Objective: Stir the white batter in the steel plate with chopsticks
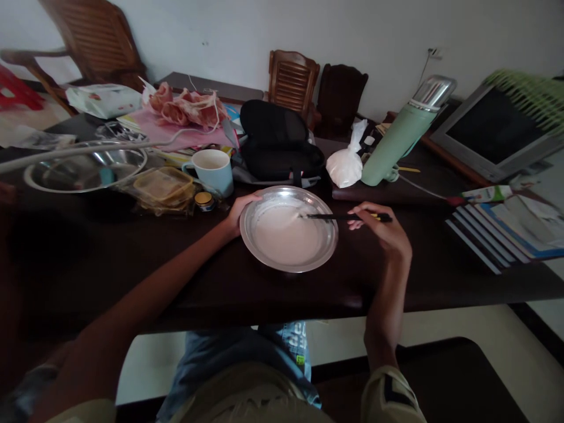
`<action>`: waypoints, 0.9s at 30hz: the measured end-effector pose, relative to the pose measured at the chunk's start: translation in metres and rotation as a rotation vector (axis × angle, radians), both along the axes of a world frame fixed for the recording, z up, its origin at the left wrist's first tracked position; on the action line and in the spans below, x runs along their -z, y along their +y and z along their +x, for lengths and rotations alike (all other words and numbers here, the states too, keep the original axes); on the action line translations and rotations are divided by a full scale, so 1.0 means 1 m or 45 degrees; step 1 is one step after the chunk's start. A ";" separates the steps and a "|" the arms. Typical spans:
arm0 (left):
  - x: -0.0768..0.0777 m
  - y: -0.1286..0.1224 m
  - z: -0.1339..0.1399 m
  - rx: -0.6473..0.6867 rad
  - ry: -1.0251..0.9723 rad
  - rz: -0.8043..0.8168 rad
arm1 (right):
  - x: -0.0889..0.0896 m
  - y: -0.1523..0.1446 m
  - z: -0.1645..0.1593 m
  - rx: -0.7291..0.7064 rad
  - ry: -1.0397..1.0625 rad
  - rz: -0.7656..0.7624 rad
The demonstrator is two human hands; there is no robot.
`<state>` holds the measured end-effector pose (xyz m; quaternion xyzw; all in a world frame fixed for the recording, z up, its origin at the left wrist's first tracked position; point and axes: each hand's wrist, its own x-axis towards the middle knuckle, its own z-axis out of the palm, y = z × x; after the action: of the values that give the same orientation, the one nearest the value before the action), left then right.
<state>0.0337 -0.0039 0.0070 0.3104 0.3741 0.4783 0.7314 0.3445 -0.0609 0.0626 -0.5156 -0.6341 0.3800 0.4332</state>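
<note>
A shiny metal bowl [331, 242] rests on the dark table in front of me, holding a pale, milky mixture [286, 236]. My left hand [242, 212] grips the bowl's left rim, its fingers partly hidden behind the edge. Dark chopsticks [326, 217] are pinched in my right hand [382, 226] to the right of the bowl. Their tips dip into the mixture near its upper right, where the surface looks stirred. Beyond the bowl stands a knotted clear bag of white powder [346, 167].
A light blue mug [215, 171], plastic containers [163, 187], a small jar [204, 201] and a larger metal basin [83, 187] stand left. Behind are a black open case [282, 144] and a green thermos [394, 141]. Books [493, 235] and an old television [493, 129] are right.
</note>
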 end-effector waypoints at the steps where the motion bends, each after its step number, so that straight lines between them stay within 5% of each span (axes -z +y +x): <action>1: 0.001 0.001 0.000 0.001 -0.006 0.008 | 0.000 0.000 -0.002 -0.054 -0.009 0.001; 5: 0.005 0.003 -0.002 0.018 -0.025 0.082 | 0.000 -0.003 -0.005 -0.413 -0.063 -0.139; 11: 0.007 0.002 -0.003 0.018 -0.009 0.033 | 0.002 0.003 0.000 -0.008 0.017 -0.024; 16: 0.004 0.001 -0.002 0.008 -0.031 0.050 | 0.002 0.001 -0.005 -0.370 -0.057 -0.117; 22: 0.003 0.000 -0.002 0.039 -0.059 0.028 | 0.003 0.006 0.000 0.044 0.028 -0.004; 27: 0.005 0.002 -0.002 0.011 -0.057 0.017 | 0.002 0.001 -0.002 -0.373 -0.053 -0.128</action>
<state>0.0318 -0.0022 0.0019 0.3059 0.3530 0.4843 0.7398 0.3421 -0.0595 0.0604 -0.4463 -0.6915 0.4598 0.3335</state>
